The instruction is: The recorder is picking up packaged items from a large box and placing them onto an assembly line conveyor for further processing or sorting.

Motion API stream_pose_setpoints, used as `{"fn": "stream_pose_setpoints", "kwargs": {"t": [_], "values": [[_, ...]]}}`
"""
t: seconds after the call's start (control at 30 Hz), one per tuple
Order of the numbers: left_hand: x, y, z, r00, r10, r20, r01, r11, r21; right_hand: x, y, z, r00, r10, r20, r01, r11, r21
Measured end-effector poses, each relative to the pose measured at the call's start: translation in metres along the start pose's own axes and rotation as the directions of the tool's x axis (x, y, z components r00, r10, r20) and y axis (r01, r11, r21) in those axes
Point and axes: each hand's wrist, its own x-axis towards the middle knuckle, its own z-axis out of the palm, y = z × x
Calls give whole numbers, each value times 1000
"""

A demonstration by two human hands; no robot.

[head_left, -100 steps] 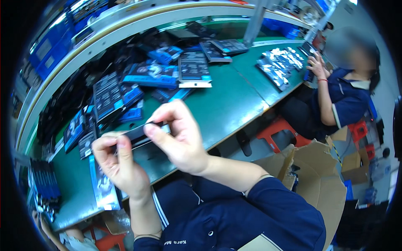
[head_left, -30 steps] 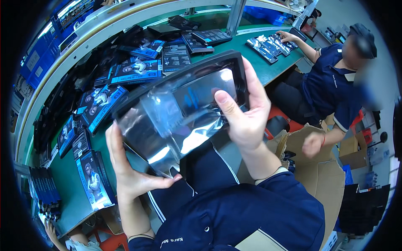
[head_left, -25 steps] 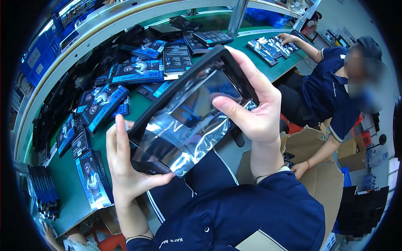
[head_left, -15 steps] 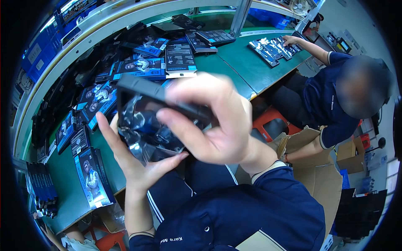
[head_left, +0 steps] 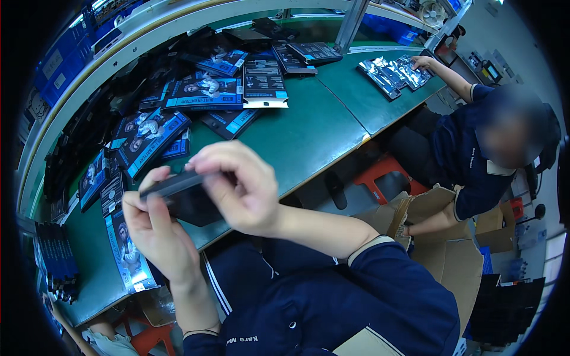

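Both my hands hold a black open-topped box [head_left: 196,204] over the near edge of the green table. It is tilted, with one long dark edge up and its face blurred. My left hand [head_left: 157,231] grips its left end, fingers bent over the edge. My right hand [head_left: 246,190] pinches the upper right corner between thumb and fingers. What is inside the box does not show now. Just beyond my hands lie flat blue-and-black printed boxes [head_left: 145,139], heaped loosely. One more printed box [head_left: 127,252] lies beside my left forearm.
Upright flat boxes form a row [head_left: 56,261] at the table's left end. On the right, a co-worker's hand [head_left: 423,62] touches shiny silver packets [head_left: 383,77] on the table. An open cardboard carton [head_left: 439,249] and a red stool [head_left: 386,178] stand at the right.
The black box has turned, so the shiny plastic inside it is out of sight. My right hand has drawn back and left, from above the box to its right corner.
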Motion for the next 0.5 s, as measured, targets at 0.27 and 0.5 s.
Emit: {"fn": "stream_pose_setpoints", "kwargs": {"t": [0.27,0.5], "values": [[2,-2,6,986,93,-140,-70,985,160,8,-5,12,905,426,-11,-402,862,308],[-3,-25,-37,906,380,188,-419,870,261,-27,24,9,997,-20,69,10,991,135]]}}
